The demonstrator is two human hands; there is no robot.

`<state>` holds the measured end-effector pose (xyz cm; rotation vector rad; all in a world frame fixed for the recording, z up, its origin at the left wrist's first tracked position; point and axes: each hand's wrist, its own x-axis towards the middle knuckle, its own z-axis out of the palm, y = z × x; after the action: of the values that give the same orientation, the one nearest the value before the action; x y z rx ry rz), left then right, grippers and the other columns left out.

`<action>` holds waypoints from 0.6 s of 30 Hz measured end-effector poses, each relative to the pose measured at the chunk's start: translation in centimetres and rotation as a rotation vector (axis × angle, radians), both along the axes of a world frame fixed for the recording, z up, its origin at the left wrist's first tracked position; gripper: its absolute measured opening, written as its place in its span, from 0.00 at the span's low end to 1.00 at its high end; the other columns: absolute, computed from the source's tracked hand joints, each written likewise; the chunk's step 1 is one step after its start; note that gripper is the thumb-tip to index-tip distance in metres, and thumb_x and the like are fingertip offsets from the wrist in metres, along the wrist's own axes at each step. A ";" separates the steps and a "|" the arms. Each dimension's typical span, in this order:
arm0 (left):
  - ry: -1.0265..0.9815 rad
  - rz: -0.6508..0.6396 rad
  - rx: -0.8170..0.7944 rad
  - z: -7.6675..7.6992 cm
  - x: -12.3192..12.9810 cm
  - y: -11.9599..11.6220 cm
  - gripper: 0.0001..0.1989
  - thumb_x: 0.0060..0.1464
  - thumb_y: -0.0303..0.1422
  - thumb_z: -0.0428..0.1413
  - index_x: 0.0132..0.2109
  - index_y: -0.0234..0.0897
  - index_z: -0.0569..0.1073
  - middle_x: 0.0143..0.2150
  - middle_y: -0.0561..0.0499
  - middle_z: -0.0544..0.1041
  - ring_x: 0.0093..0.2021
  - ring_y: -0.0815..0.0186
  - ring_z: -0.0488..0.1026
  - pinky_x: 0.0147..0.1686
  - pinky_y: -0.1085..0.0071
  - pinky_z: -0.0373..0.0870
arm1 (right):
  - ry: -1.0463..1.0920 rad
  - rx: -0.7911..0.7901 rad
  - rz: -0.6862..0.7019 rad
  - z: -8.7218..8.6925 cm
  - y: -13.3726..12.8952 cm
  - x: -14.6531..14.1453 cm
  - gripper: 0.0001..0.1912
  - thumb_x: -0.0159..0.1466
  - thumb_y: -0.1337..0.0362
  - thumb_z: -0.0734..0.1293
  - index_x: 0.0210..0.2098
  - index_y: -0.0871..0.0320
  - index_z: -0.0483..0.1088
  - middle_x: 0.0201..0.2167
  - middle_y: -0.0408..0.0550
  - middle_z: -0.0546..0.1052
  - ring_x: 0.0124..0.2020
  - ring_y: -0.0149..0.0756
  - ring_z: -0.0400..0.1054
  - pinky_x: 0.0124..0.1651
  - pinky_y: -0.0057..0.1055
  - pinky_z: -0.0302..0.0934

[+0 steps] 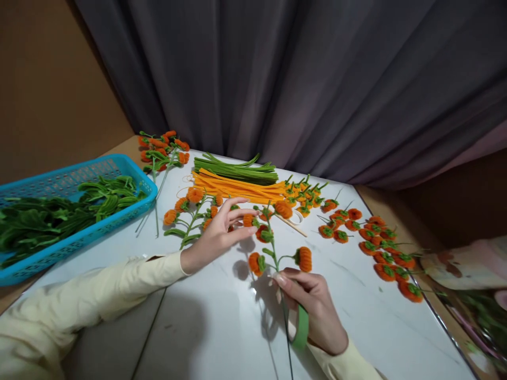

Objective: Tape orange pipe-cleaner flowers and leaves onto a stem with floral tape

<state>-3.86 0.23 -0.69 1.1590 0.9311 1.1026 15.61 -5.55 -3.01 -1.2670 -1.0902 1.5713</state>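
My right hand (pixel 312 303) pinches the stem of an upright craft branch (pixel 273 240), which bears several orange pumpkin-like balls with green caps and small green leaves. A roll of green tape (pixel 301 327) hangs at the palm of this hand. At the branch's upper left is my left hand (pixel 222 229), its fingers apart beside an orange ball (pixel 249 220); whether the fingertips touch it is unclear. Behind the left hand, a second branch (pixel 194 219) with orange balls and leaves lies on the white table (pixel 222 316).
A blue basket (pixel 79 235) of green leaves stands left. Finished stems (pixel 162 150) lie at the back left. Green strips (pixel 235 170) and orange strips (pixel 233 186) lie at the back, a white ring (pixel 296 217) and stick (pixel 291 227) nearer, loose orange balls (pixel 376 237) at right.
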 end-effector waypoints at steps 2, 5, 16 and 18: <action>0.040 0.033 -0.034 0.1 0.0 0.0 0.23 0.49 0.32 0.58 0.51 0.38 0.60 0.55 0.41 0.67 0.53 0.61 0.65 0.50 0.65 0.61 | -0.192 0.146 -0.075 1.4 0.0 0.7 0.14 0.52 0.58 0.71 0.19 0.63 0.71 0.15 0.42 0.63 0.17 0.25 0.50 0.19 0.24 0.43; 0.067 -0.057 -0.100 0.3 0.3 -0.5 0.17 0.50 0.33 0.57 0.47 0.34 0.65 0.53 0.40 0.69 0.53 0.60 0.66 0.51 0.65 0.61 | -0.544 0.375 -0.142 3.5 -0.1 1.3 0.17 0.56 0.59 0.67 0.15 0.61 0.67 0.13 0.41 0.62 0.15 0.26 0.53 0.18 0.24 0.45; -0.155 -0.195 -0.358 -1.5 1.0 -1.2 0.08 0.48 0.35 0.58 0.33 0.36 0.76 0.40 0.48 0.78 0.49 0.59 0.70 0.53 0.66 0.60 | -0.932 0.649 0.083 0.4 0.0 -3.6 0.17 0.59 0.66 0.56 0.14 0.59 0.57 0.12 0.42 0.61 0.14 0.27 0.51 0.20 0.25 0.44; -0.182 -0.200 -0.394 -2.3 1.0 -0.9 0.08 0.48 0.35 0.58 0.33 0.35 0.77 0.41 0.47 0.77 0.50 0.59 0.69 0.54 0.67 0.59 | -0.869 0.516 0.101 -0.1 0.1 -3.7 0.18 0.59 0.63 0.57 0.14 0.59 0.58 0.12 0.42 0.61 0.15 0.27 0.51 0.21 0.25 0.44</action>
<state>-2.84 -0.69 -2.96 0.7943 0.8244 0.8029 11.88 -5.44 -3.13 -1.5523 -1.9588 0.6697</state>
